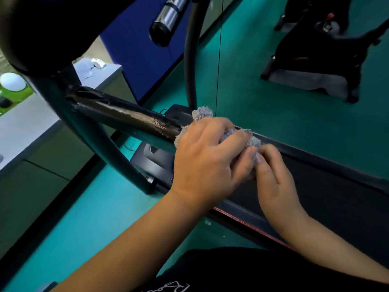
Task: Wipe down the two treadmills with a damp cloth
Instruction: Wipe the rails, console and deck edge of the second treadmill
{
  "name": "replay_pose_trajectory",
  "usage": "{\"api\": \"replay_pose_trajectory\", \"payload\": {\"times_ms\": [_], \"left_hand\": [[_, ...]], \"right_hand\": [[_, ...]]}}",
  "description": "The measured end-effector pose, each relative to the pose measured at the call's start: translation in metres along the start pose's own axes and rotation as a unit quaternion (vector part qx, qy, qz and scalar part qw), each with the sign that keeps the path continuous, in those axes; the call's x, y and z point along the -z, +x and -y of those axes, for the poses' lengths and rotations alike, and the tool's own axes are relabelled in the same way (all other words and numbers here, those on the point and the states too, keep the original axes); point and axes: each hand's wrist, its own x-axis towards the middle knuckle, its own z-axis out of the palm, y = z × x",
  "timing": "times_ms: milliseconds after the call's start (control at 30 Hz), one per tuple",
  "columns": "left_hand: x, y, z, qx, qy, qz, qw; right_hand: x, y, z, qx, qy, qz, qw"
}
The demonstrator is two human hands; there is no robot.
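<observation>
A fluffy grey cloth [201, 114] is bunched at the near end of a worn black handrail [126, 114] on the treadmill. My left hand [206, 159] grips the cloth around the rail's end. My right hand [273, 178] pinches a corner of the same cloth just right of the left hand. Below both hands lies the treadmill's black running belt [328, 192], edged by a dark side rail with a red stripe [248, 220]. The black console [42, 24] looms at the upper left.
A grey upright post [190, 60] and a chrome-tipped handle [168, 20] stand behind the hands. A white counter [27, 121] runs along the left. Another black exercise machine [320, 55] stands on a grey mat at upper right, on the teal floor [273, 106].
</observation>
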Motion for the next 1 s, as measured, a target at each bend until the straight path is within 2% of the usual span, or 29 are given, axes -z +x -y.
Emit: {"api": "replay_pose_trajectory", "payload": {"times_ms": [200, 500, 767, 867, 1000], "left_hand": [[-0.001, -0.002, 0.022, -0.027, 0.010, -0.035, 0.999], [0.027, -0.005, 0.147, 0.073, 0.049, -0.102, 0.991], [0.051, -0.005, 0.246, 0.156, 0.093, -0.093, 0.979], [0.048, -0.005, 0.252, 0.179, 0.097, -0.122, 0.972], [0.037, -0.005, 0.226, 0.250, 0.065, -0.157, 0.953]], "right_hand": [[-0.005, 0.006, -0.005, 0.035, -0.027, -0.002, 0.999], [-0.008, 0.009, -0.011, 0.079, -0.064, -0.019, 0.995], [-0.009, 0.010, -0.011, 0.085, -0.063, -0.017, 0.994], [-0.008, 0.009, -0.010, 0.078, -0.054, -0.012, 0.995], [-0.007, 0.009, -0.009, 0.079, -0.055, -0.008, 0.995]]}}
